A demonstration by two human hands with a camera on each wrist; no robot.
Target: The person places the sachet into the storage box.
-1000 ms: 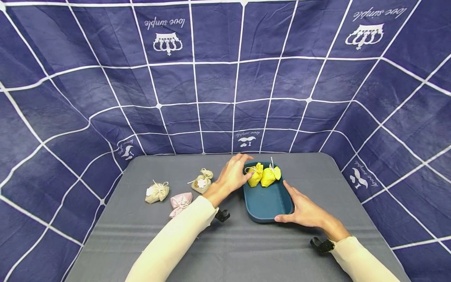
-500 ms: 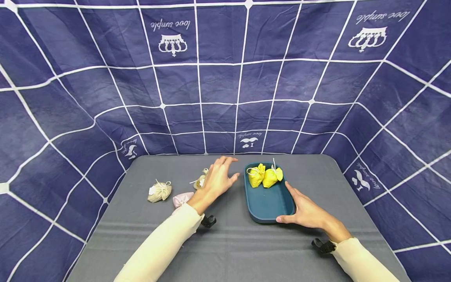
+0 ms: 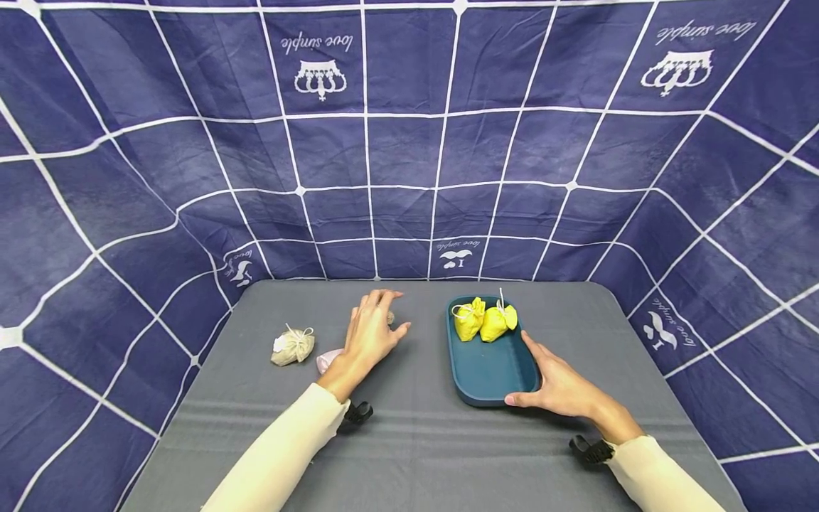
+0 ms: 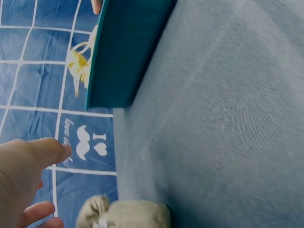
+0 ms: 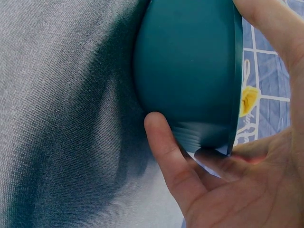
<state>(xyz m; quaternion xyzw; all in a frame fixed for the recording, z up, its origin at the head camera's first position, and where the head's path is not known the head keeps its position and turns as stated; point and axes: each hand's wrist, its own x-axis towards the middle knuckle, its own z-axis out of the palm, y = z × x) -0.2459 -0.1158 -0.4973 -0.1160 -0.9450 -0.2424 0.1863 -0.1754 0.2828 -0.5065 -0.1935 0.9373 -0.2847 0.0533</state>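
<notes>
My left hand [image 3: 370,333] hovers with thumb and fingers spread over a small beige drawstring pouch [image 3: 391,318], which it mostly covers in the head view. In the left wrist view that beige pouch [image 4: 140,214] lies below the fingers on the grey cloth. My right hand [image 3: 563,384] holds the near right corner of a dark teal rectangular box [image 3: 489,370], its thumb and fingers spread along the box's sides. Two yellow drawstring pouches, one on the left [image 3: 468,324] and one on the right [image 3: 494,324], sit side by side at the box's far end.
Left of my left hand, another beige pouch [image 3: 294,348] lies on the grey tabletop [image 3: 422,455]. A pink pouch [image 3: 327,360] is partly hidden behind my left wrist. A blue curtain with white grid lines [image 3: 409,149] surrounds the table's back and sides.
My left hand has moved left, away from the box's far left edge and the yellow pouches, to over the beige pouch. The right hand stays at the box's corner.
</notes>
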